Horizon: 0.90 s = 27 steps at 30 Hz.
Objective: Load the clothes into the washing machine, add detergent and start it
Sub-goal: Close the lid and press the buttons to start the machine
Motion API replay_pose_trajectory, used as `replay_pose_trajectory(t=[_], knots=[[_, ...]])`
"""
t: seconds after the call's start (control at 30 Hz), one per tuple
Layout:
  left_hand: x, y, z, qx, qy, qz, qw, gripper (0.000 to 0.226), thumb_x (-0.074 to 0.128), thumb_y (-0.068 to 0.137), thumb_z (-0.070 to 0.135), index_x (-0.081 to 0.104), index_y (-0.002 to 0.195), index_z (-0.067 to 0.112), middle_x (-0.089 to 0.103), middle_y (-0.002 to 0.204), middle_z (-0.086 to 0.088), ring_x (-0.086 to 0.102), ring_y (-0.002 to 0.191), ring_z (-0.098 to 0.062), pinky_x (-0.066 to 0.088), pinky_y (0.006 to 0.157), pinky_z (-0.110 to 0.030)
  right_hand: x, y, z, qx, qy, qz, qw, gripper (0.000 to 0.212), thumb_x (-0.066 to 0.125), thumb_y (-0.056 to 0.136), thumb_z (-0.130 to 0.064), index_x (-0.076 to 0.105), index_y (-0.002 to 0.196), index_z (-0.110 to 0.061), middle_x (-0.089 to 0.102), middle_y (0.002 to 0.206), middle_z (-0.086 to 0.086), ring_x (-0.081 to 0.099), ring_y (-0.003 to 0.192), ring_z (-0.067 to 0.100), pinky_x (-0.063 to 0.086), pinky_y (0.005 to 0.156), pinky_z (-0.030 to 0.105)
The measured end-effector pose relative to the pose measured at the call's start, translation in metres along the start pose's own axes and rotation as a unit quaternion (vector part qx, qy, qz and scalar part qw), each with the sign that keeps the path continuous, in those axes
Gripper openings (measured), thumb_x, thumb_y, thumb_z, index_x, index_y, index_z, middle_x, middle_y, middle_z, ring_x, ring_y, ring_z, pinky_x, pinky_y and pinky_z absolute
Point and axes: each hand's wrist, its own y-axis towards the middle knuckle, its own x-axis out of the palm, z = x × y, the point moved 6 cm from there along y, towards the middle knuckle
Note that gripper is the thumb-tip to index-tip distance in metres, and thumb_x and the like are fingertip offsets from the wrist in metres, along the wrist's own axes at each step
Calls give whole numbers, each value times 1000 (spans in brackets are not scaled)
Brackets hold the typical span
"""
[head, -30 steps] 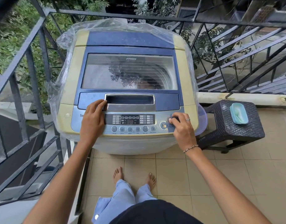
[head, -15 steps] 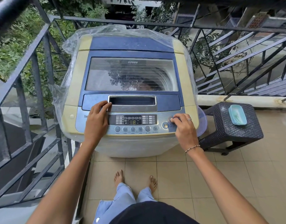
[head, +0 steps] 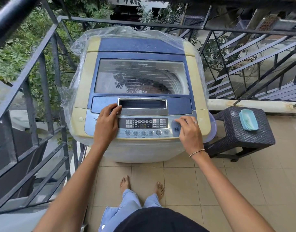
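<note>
A top-loading washing machine (head: 82, 84), blue and cream, stands in front of me with its glass lid (head: 141, 76) closed. Dark clothes (head: 144, 86) show dimly through the glass. The control panel (head: 143, 125) is lit and its display shows digits. My left hand (head: 107, 123) rests flat on the panel's left end, fingertips at the lid handle (head: 143, 106). My right hand (head: 188, 131) lies on the panel's right end, its fingertips by the round start/pause button (head: 176, 128). Neither hand holds anything.
Clear plastic sheeting (head: 73, 76) drapes the machine's back and sides. A dark woven stool (head: 234, 131) at the right carries a teal soap dish (head: 248, 119). Black metal railings (head: 43, 81) close the left and back. Tiled floor (head: 227, 181) lies below, with my bare feet on it.
The view has shifted slightly, so the machine sits lower in frame. My right fingers have shifted slightly around the start/pause button. The left hand has stayed on the panel.
</note>
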Motion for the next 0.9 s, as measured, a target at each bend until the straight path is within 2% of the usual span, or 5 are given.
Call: replay_pose_trajectory(t=[0.13, 0.3, 0.47, 0.7, 0.9], knots=[[0, 0, 0, 3, 1, 0, 1000, 38, 48, 89, 3, 58, 125, 10, 54, 128, -8, 48, 116, -25, 42, 98, -34, 6, 2, -22, -14, 9, -8, 1000, 36, 49, 77, 10, 64, 105, -8, 62, 96, 7, 49, 92, 21, 49, 80, 31], [0, 0, -1, 3, -4, 2, 1000, 37, 49, 90, 4, 59, 125, 10, 54, 127, -7, 48, 115, -24, 42, 97, -33, 16, -1, -57, -59, 28, -9, 998, 44, 56, 72, 13, 66, 110, -8, 63, 95, 6, 48, 92, 18, 47, 83, 29], [0, 0, -1, 5, -2, 2, 1000, 37, 48, 90, 5, 58, 125, 9, 54, 127, -7, 48, 116, -24, 42, 98, -34, 29, -13, -88, -113, 21, -37, 993, 42, 56, 74, 6, 65, 113, -8, 63, 99, 6, 50, 96, 19, 49, 86, 34], [0, 0, -2, 8, -8, 6, 1000, 37, 50, 90, 4, 58, 125, 9, 54, 127, -8, 48, 116, -24, 42, 99, -34, 44, -31, -114, -152, -33, -63, 986, 41, 48, 79, -9, 61, 118, -13, 59, 108, 5, 51, 104, 20, 37, 105, 44], [-1, 0, -2, 7, -13, 7, 1000, 36, 48, 92, 6, 58, 125, 9, 54, 128, -8, 49, 116, -25, 42, 98, -34, 47, -37, -125, -119, -61, -66, 989, 42, 53, 79, -19, 60, 120, -17, 58, 102, 0, 56, 94, 19, 36, 88, 36]])
